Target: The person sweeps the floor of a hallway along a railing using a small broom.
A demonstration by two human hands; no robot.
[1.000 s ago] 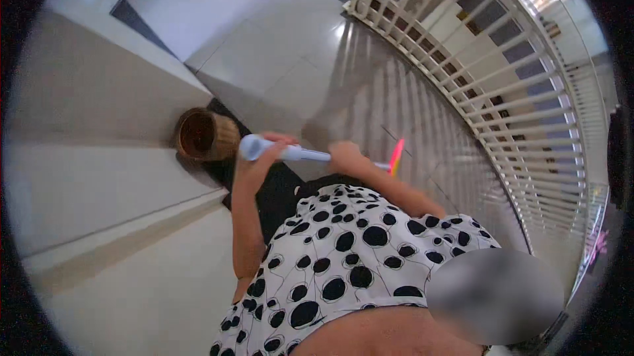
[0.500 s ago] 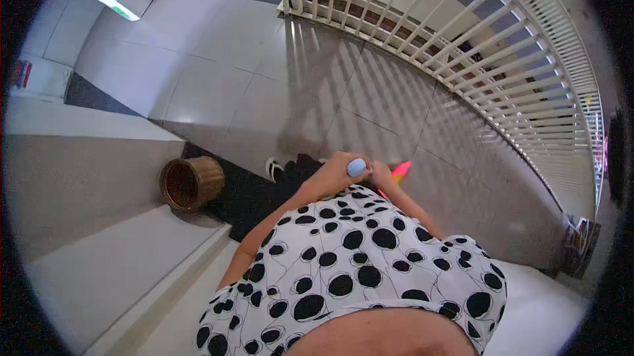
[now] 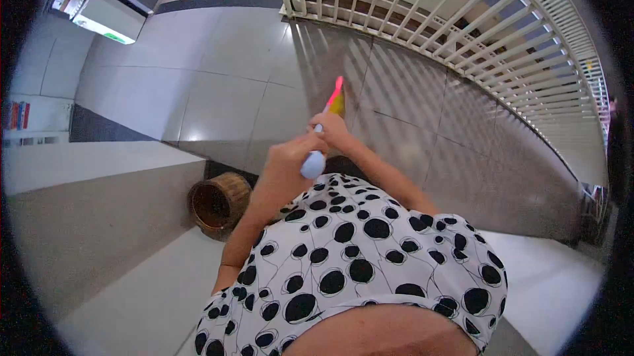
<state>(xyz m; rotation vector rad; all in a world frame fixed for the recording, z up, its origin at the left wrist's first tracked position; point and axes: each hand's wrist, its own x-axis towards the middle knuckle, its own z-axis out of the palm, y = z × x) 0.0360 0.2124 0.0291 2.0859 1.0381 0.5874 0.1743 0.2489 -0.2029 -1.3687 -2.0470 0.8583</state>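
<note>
A broom [image 3: 334, 95] with a pale blue rounded handle end [image 3: 313, 166] points away from my body; its far part shows pink and yellow. My left hand [image 3: 288, 164] is wrapped round the handle just behind the blue end. Farther along, my right hand [image 3: 331, 129] grips the stick, fingers closed. The yellow part lies over the tiled floor [image 3: 396, 138]; whether it touches the floor I cannot tell. My hands hide part of the handle between the blue end and the pink part.
A brown slatted round bin [image 3: 221, 204] stands at the left beside a low pale wall [image 3: 112, 197]. White railing [image 3: 422, 32] curves along the right and far side. A white lit box with a green mark [image 3: 109, 19] is at the upper left.
Both hands have moved left and forward with the broom. Its pink end has swung from the right to point forward. The camera view has shifted slightly.
</note>
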